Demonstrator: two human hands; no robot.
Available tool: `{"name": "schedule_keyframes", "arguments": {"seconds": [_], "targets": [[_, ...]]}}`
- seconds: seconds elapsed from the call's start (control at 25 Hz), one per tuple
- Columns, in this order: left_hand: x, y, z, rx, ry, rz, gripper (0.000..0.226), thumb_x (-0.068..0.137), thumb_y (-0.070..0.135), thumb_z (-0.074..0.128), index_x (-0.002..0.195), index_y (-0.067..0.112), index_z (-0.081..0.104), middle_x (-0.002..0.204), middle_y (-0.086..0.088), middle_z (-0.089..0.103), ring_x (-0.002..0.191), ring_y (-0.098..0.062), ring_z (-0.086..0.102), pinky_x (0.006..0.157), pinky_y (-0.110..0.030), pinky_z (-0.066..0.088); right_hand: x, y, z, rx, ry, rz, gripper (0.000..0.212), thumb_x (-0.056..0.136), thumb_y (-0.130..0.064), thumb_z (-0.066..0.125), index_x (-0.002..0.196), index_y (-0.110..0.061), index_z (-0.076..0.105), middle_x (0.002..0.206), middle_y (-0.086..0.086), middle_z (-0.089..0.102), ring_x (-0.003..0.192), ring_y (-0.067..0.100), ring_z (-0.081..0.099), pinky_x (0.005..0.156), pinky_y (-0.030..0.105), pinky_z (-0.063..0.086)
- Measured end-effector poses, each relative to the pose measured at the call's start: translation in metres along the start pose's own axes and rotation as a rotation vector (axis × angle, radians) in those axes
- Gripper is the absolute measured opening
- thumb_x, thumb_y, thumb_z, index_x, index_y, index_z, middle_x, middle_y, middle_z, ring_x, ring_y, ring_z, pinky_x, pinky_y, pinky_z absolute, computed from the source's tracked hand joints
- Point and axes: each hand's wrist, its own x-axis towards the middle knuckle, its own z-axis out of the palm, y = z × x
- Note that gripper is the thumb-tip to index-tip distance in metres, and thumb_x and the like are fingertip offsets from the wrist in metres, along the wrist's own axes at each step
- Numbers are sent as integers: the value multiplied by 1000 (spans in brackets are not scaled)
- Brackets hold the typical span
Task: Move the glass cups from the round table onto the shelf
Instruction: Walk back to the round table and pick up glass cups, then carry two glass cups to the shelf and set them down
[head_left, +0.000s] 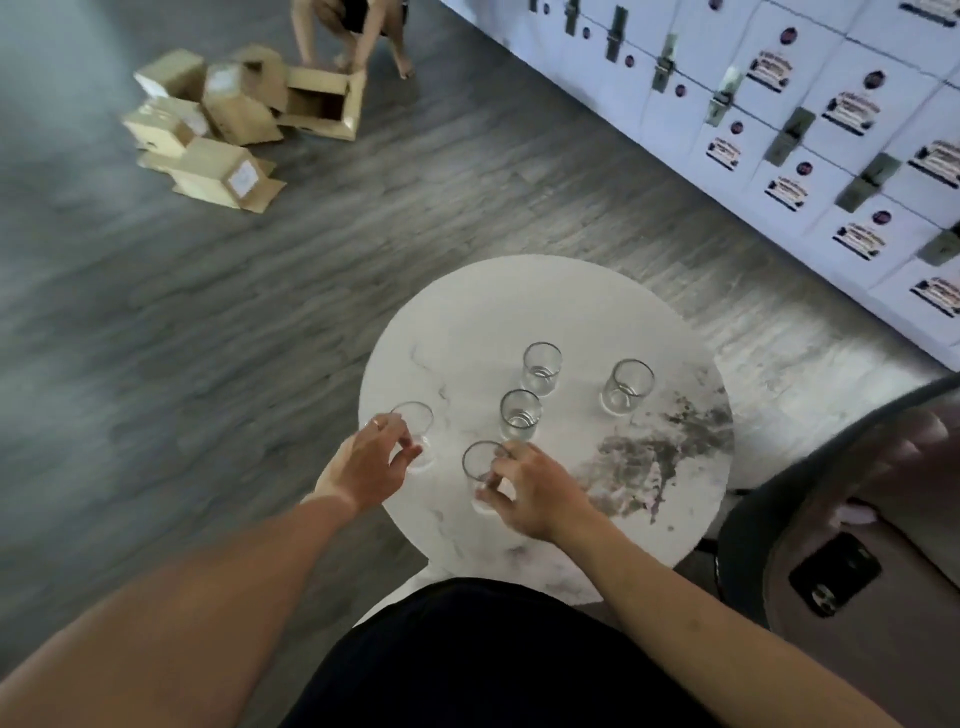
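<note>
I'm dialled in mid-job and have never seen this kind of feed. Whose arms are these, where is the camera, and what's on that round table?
There is no machine here: a person works with bare hands, and the single picture comes from a wide-angle camera on their head, looking down. The white marbled round table carries five clear glass cups. The left hand has its grip around the cup at the table's left edge; the right hand has its grip around the nearest cup. Both cups appear to rest on the table. Three free cups stand behind: the middle cup, the far cup and the right cup. No shelf is clearly visible.
</note>
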Motion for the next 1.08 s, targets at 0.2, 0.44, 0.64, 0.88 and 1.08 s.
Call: {"name": "schedule_keyframes", "arguments": {"seconds": [0.2,0.44,0.64,0.88,1.08], "targets": [[27,-11,-134,60,257,-34,23,89,30,70,90,8,64,100,-14,67,96,-34,62,85,-43,48,102,-79,-80,-12,116,-243,19,84,-29,72,82,-10,71,93,16,66,92,33,63,81,29,41],[26,-22,-302,44,516,-141,23,82,52,66,78,30,61,85,3,64,83,-23,60,75,-35,47,195,-193,-183,20,231,-337,16,84,-42,71,79,-28,66,86,-3,59,81,16,56,69,23,37],[3,-55,-381,56,649,-191,27,80,48,70,66,31,55,69,18,58,73,-15,57,57,-22,36,241,-281,-214,-10,277,-418,21,84,-41,70,83,-21,69,74,-6,61,77,16,58,65,24,39],[-16,-119,-430,105,660,-178,26,77,51,71,67,31,60,72,16,61,76,-14,59,57,-18,35,283,-374,-183,-40,311,-483,28,84,-42,71,89,-15,71,75,-2,64,75,18,61,65,26,40],[-22,-182,-480,162,662,-182,26,79,52,71,71,29,62,79,12,64,78,-14,60,59,-26,36,326,-443,-154,-37,280,-517,25,85,-40,71,85,-15,69,74,-3,63,74,19,62,63,27,44]]}}
